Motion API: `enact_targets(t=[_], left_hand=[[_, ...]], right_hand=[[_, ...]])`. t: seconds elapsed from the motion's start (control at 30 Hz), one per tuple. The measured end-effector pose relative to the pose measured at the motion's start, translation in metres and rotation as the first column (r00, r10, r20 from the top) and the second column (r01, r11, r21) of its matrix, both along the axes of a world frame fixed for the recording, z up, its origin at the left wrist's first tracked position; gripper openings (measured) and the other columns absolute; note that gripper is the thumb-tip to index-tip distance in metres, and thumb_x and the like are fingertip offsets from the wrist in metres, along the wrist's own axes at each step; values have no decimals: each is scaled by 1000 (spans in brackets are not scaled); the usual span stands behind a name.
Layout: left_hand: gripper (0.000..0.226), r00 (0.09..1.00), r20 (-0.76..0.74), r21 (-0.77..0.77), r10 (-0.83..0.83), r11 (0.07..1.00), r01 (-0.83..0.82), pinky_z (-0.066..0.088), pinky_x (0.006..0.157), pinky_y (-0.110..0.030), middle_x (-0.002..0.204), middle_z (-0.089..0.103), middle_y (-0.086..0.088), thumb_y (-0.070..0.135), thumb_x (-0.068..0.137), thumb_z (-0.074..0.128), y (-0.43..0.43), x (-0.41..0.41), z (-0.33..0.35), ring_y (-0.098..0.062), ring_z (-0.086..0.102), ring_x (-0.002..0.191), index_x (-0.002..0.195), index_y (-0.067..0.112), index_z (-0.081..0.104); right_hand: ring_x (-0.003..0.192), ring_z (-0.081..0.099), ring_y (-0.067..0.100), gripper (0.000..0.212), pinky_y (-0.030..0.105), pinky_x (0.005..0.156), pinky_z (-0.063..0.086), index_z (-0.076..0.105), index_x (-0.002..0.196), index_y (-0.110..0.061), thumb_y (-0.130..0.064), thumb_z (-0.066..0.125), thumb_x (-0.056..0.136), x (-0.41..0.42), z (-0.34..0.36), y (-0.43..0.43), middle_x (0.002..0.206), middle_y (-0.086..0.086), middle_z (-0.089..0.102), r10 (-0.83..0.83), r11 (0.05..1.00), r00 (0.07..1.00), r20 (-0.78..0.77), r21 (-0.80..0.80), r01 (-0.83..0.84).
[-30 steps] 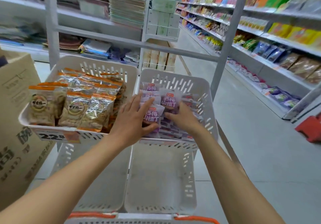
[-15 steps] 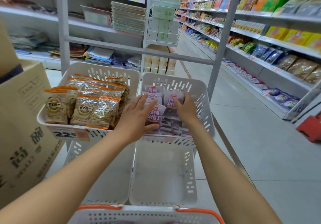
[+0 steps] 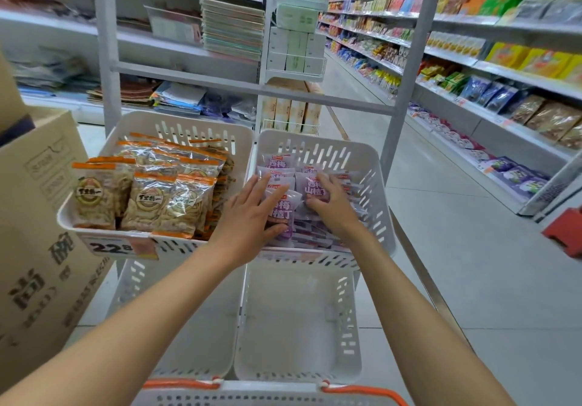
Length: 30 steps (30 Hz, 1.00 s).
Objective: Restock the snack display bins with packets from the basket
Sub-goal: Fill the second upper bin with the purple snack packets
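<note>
Purple snack packets [image 3: 285,212] fill the right white display bin [image 3: 376,166] on the upper tier of the rack. My left hand [image 3: 248,216] lies flat on the front packets, fingers spread and straight. My right hand [image 3: 330,204] rests on a purple packet further back, its fingertips curled over the packet's lower edge. The left white bin [image 3: 138,122] holds several orange-topped clear packets [image 3: 151,197]. The white basket with orange handles [image 3: 271,390] shows at the bottom edge; its contents are hidden.
Two white lower bins [image 3: 299,327] sit under the upper ones. A large cardboard box [image 3: 41,216] stands at the left. A grey rack post [image 3: 406,68] rises right of the bins. Stocked shelves [image 3: 504,90] line the aisle on the right, with a red stool [image 3: 563,232].
Both hands stay on the purple packets. My right hand has slid slightly back toward me over the pile. The camera has moved a little back, showing more of the basket.
</note>
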<state>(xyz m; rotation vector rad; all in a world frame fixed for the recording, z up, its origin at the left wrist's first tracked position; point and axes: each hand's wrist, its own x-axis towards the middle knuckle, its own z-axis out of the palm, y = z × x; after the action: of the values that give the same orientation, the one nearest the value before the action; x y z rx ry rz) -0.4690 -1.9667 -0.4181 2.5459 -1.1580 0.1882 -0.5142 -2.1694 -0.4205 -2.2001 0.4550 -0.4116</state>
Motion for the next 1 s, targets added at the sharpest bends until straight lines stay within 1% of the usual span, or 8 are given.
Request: enact_targets(t=[0.3, 0.4, 0.53, 0.63, 0.73, 0.87, 0.93, 1.0], left_hand=[[78, 999, 37, -57, 15, 998, -12, 3, 122, -40, 166, -9, 1, 55, 94, 52, 2, -9, 1, -19, -12, 152, 157, 35, 8], [78, 997, 76, -114, 27, 993, -18, 8, 121, -41, 167, 4, -2, 53, 92, 58, 5, -22, 5, -21, 0, 153, 156, 32, 19], [68, 992, 126, -171, 10, 985, 12, 21, 118, -42, 161, 26, -6, 44, 90, 66, 12, -51, 3, -26, 20, 149, 149, 25, 39], [62, 997, 74, -176, -12, 984, 25, 28, 113, -43, 153, 40, -9, 37, 88, 71, 27, -73, -2, -29, 33, 143, 142, 19, 49], [56, 998, -55, -144, -6, 990, -2, 36, 110, -47, 147, 47, -12, 36, 86, 74, 60, -88, -26, -32, 43, 135, 135, 17, 56], [56, 964, -256, -70, 67, 994, -87, 37, 110, -49, 150, 42, -11, 41, 88, 71, 125, -108, -83, -33, 41, 136, 136, 18, 54], [57, 938, -322, -26, 131, 989, -147, 32, 114, -48, 153, 38, -10, 43, 89, 68, 164, -118, -110, -30, 35, 140, 139, 20, 51], [58, 918, -354, -5, 181, 981, -195, 30, 115, -46, 152, 40, -9, 46, 89, 67, 204, -125, -134, -28, 36, 141, 138, 20, 52]], right_hand=[[150, 14, 25, 85, 54, 119, 24, 19, 153, -38, -35, 72, 87, -10, 2, -2, 163, 0, 14, 13, 991, 1000, 13, -136, -11], [152, 5, 23, 84, 49, 121, 18, 21, 153, -40, -31, 72, 88, -28, 7, 4, 165, -1, 2, -16, 984, 1000, 14, -179, 18], [152, 1, 18, 79, 47, 120, 24, 24, 151, -42, -28, 70, 89, -53, 9, 13, 164, -8, -12, 51, 970, 998, -40, -235, -59], [149, 18, 20, 68, 33, 120, 14, 38, 148, -32, -24, 70, 89, -77, 11, 34, 163, 2, 16, 11, 964, 999, 44, -265, 1], [120, 53, 21, 49, 39, 108, 42, 57, 132, -14, -12, 69, 85, -111, -2, 78, 134, 8, 53, 58, 965, 986, 159, -260, -15], [103, 56, 17, 31, 24, 95, 43, 68, 111, -7, 1, 66, 81, -162, -57, 138, 111, 4, 59, 133, 935, 958, 254, -352, -36], [96, 53, 11, 33, 17, 88, 40, 66, 114, -9, -1, 67, 82, -182, -90, 166, 109, -2, 54, 196, 943, 970, 145, -298, -146], [100, 55, 14, 39, 23, 90, 42, 62, 124, -13, -9, 69, 86, -195, -127, 192, 114, -1, 55, 282, 933, 956, -82, -210, -293]])
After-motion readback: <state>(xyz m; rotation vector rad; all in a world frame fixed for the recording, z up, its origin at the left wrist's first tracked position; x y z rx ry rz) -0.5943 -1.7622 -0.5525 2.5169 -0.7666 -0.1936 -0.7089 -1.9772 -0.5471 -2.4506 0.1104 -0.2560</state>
